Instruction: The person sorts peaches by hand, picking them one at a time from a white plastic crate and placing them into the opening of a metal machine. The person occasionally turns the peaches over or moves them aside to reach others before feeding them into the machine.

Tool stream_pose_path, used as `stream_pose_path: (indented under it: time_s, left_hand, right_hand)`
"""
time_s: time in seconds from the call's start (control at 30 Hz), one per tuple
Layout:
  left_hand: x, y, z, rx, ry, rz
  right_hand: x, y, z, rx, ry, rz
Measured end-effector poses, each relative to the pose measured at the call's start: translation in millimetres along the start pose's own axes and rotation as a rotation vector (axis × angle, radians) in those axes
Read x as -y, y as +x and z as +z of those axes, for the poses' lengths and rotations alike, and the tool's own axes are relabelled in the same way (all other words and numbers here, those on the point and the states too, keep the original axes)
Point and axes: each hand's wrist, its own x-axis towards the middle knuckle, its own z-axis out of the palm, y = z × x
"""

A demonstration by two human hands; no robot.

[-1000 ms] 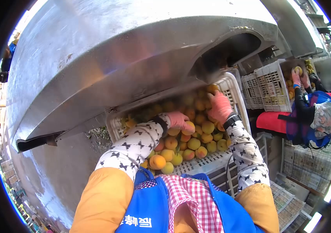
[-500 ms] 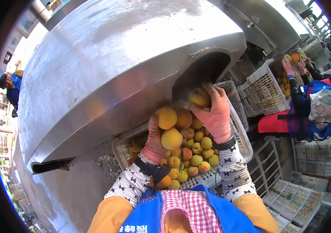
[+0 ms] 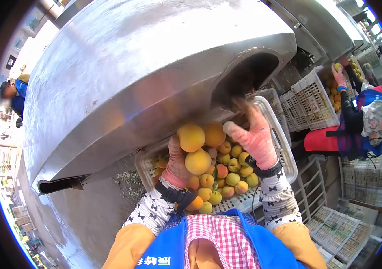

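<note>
My left hand, in a pink knitted glove, is closed around large yellow peaches; two are plainly against it, and a third orange-yellow peach sits beside them. My right hand, gloved too, is raised with thumb and fingers apart and no fruit in it. Its blurred fingertips point at the dark opening of a large metal machine. Below both hands, a white plastic crate holds many smaller yellow-green and reddish peaches. Part of the crate is hidden by my hands and the machine.
The machine's curved edge overhangs the crate's far side. At right, a co-worker handles fruit over another white crate. A metal rack and stacked crates stand at lower right. Another person is at far left.
My right hand has let go of the large peach it held near the opening, and its fingers have spread. That peach is no longer visible. My left hand keeps its peaches. The view has shifted slightly.
</note>
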Motion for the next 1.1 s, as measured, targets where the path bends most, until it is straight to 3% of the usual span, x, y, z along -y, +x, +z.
stream_pose_path:
  time_s: [0.07, 0.1, 0.17, 0.23, 0.3, 0.37, 0.47, 0.57, 0.63, 0.7, 0.83, 0.9, 1.03, 1.1]
  left_hand:
    - [-1.1, -1.4, 17.6, 0.01, 0.129, 0.042]
    - [-0.2, -0.8, 23.7, 0.023, 0.264, 0.077]
    - [4.3, 5.7, 11.5, 0.023, 0.247, 0.112]
    - [-1.6, 12.7, -9.5, 0.371, -0.093, 0.007]
    - [1.1, 15.5, 5.7, 0.398, -0.125, 0.022]
    - [3.0, 11.2, 31.3, 0.043, 0.065, 0.071]
    - [7.7, 13.2, 40.1, 0.049, 0.039, 0.135]
    - [3.3, 19.1, 41.4, 0.088, 0.06, 0.172]
    - [-1.9, 24.6, 44.4, 0.103, 0.09, 0.192]
    - [3.1, 25.2, 36.0, 0.028, 0.087, 0.145]
    - [5.7, 19.4, 25.5, -0.13, 0.131, 0.081]
    - [10.4, 18.6, 13.2, -0.151, 0.164, 0.09]
    - [15.1, 25.3, 3.6, -0.204, 0.155, 0.117]
    - [11.8, 24.7, -1.3, -0.149, 0.198, 0.083]
  right_hand:
    - [-5.4, -20.6, 4.0, 0.211, 0.067, 0.117]
    - [-7.3, -27.8, 9.2, 0.259, 0.125, 0.204]
    - [-7.8, -34.3, 6.6, 0.242, 0.146, 0.199]
    - [-6.9, -37.2, 5.4, 0.143, 0.561, 0.203]
    - [-3.5, -37.7, 1.6, 0.154, 0.656, 0.257]
    - [-2.2, -35.7, -3.6, 0.11, 0.002, 0.002]
    - [14.7, -36.4, -1.5, -0.016, -0.265, 0.029]
    - [0.5, -18.4, 1.2, -0.138, -0.119, -0.066]
    - [-15.3, 4.6, 3.4, -0.146, -0.024, -0.02]
    - [-28.6, 26.4, 5.1, -0.175, -0.205, -0.18]
    - [-39.9, 39.9, 11.3, -0.094, -0.429, -0.245]
    - [-56.7, 43.6, 27.1, -0.262, -0.526, -0.279]
    - [-56.4, 76.2, 35.3, -0.268, -0.71, -0.376]
    - [-19.5, 65.0, 7.8, -0.166, -0.148, -0.222]
